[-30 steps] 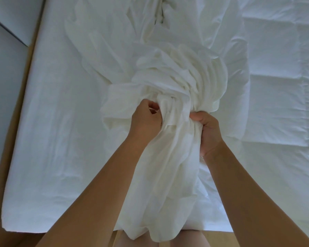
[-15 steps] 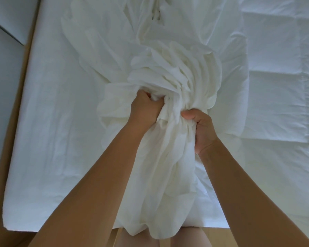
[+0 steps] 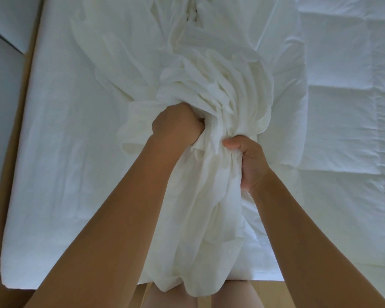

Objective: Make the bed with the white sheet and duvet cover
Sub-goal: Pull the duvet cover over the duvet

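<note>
- My left hand [image 3: 178, 127] is clenched into the crumpled white cotton duvet cover [image 3: 220, 85]. Its fingers are buried in the folds and its knuckles face up.
- My right hand [image 3: 252, 165] grasps the same bundle from the opposite side with the thumb on top. It sits just beside the left hand and slightly nearer my body.
- The cover is gathered into one thick rope whose long axis runs straight away from me. Beyond both hands it fans out across the bed, and below them the tail hangs over the mattress edge towards my legs.
- To the left of my left hand, the flat white sheet [image 3: 65, 163] lies spread on the mattress.
- To the right of my right hand lies the white quilted duvet [image 3: 347, 112], its near side tucked under the cover's outer folds.
- I judge the next move turns on that last relation: the duvet lies on the right-hand side, so the right hand is the nearer one to carry the cover across.
- I cannot tell where the cover's opening is inside the bunch.
</note>
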The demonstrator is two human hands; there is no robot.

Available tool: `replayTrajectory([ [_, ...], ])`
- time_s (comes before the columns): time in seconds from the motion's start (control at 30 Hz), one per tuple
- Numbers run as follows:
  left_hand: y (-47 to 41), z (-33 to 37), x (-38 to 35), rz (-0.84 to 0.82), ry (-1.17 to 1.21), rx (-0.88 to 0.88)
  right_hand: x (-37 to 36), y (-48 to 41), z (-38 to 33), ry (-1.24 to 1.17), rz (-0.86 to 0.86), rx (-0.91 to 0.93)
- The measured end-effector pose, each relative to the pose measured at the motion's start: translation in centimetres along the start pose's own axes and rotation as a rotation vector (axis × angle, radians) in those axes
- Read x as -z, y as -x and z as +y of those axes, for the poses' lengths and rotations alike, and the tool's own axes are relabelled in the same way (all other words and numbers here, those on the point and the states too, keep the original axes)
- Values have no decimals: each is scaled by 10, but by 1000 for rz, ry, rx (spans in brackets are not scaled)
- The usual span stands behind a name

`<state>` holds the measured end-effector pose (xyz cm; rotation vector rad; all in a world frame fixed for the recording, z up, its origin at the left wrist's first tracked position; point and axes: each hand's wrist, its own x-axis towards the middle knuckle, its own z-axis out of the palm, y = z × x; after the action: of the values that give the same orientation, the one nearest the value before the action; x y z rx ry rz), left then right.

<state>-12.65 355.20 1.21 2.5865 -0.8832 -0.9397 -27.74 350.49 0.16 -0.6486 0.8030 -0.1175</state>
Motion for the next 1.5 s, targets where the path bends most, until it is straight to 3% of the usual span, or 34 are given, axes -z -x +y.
replayTrajectory([
  [0.2, -2, -7, 3, -220, 372, 5, 1, 0, 4, -20, 31, -8],
  [0.3, -3, -7, 3, -275, 377, 5, -4, 1, 7, -72, 67, 33],
  [0.47, 2, 11, 8, -55, 441, -18, -15, 14, -3, -139, 127, 121],
  [0.63, 2, 45, 38, 101, 587, -143, -34, 32, -24, -15, 364, 177],
  [0.83, 8, 46, 62, 183, 844, 67, -8, 66, -28, -61, 600, 105],
  [1.03, 88, 7, 1, 133, 1005, 300, 33, 83, -13, -253, 383, 184],
  [1.13, 91, 12, -11, 163, 961, 244, 40, 78, -17, -227, 344, 123],
  [1.2, 87, 24, -10, 201, 796, 142, 40, 74, -29, -96, 486, 20],
  [1.27, 87, 36, -14, 238, 569, 50, 41, 72, -31, 148, 821, 5],
  [1.3, 88, 40, -18, 248, 495, 34, 38, 74, -29, 330, 994, 153],
  [1.33, 89, 44, -22, 260, 452, 27, 32, 76, -29, 548, 1050, 376],
  [1.4, 90, 49, -28, 289, 402, 28, 15, 76, -32, 880, 840, 667],
  [1.5, 90, 50, -29, 331, 321, 25, -2, 51, -47, 1238, 501, 507],
])
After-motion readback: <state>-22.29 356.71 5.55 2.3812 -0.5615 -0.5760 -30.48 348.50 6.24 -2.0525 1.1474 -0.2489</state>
